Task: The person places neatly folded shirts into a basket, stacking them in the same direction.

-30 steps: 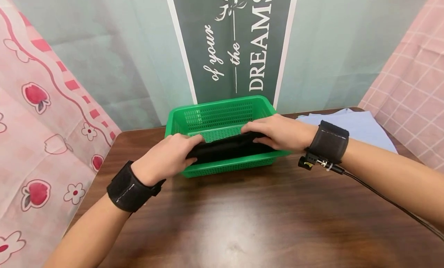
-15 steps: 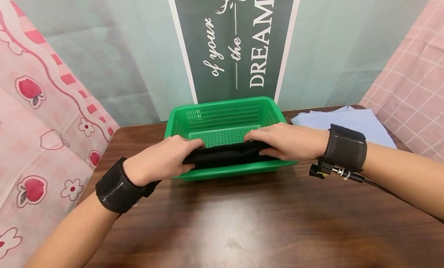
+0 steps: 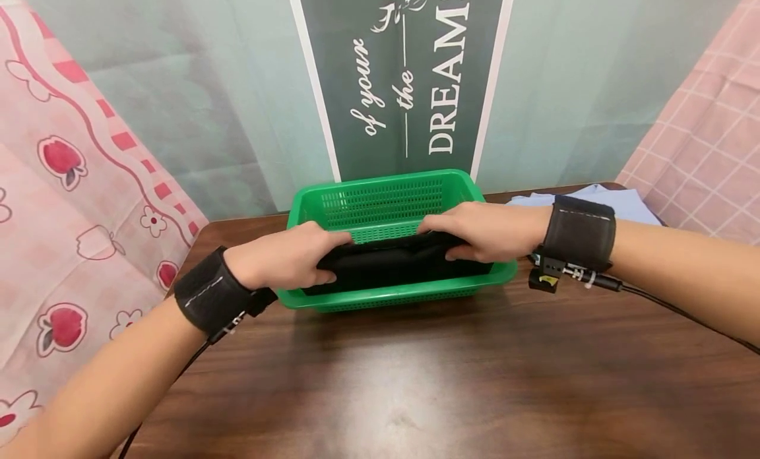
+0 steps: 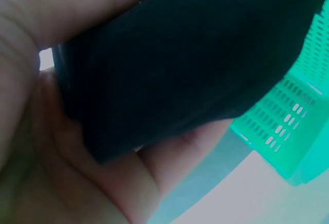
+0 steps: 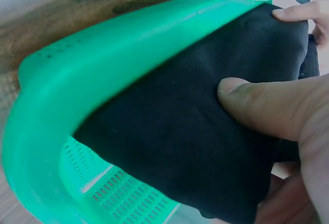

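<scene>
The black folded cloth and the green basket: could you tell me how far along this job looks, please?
Done: the black folded cloth is already folded into a compact bundle and sits inside the green basket, near its front wall. In hand: the left hand and the right hand each grip one end of it. Left: letting go. A light blue cloth lies on the table beside the basket.
</scene>
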### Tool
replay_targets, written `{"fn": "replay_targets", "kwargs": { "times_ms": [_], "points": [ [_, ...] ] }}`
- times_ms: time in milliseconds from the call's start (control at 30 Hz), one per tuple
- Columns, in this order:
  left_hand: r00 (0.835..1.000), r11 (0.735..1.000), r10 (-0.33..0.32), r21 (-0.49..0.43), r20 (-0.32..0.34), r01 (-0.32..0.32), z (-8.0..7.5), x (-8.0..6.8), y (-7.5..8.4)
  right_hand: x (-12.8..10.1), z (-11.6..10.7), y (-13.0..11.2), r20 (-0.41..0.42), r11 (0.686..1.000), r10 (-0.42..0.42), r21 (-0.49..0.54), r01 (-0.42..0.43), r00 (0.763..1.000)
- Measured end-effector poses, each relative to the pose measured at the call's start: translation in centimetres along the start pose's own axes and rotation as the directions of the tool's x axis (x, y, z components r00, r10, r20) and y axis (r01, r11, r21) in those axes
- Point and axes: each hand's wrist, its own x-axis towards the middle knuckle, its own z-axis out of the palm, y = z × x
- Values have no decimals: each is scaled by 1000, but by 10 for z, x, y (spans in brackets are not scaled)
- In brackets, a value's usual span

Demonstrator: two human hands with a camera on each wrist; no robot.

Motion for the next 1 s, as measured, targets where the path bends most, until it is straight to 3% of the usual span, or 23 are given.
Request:
{"fn": "replay_targets", "kwargs": {
  "times_ms": [333,633,867,1000],
  "points": [
    [985,993,-118,26,122,116,-21,26,-16,17,-13,18,82,991,127,34,-130,989],
    [973,987,-157,49,172,150,-23,46,-24,23,-6,30,119,983,172,43,-178,978],
    [938,976,-217,85,270,202,-26,55,-25,33,-3,42,159,980,180,59,-191,971],
    [931,974,-224,111,289,200,-32,64,-26,38,-6,48,171,976,194,67,-207,966]
  ]
}}
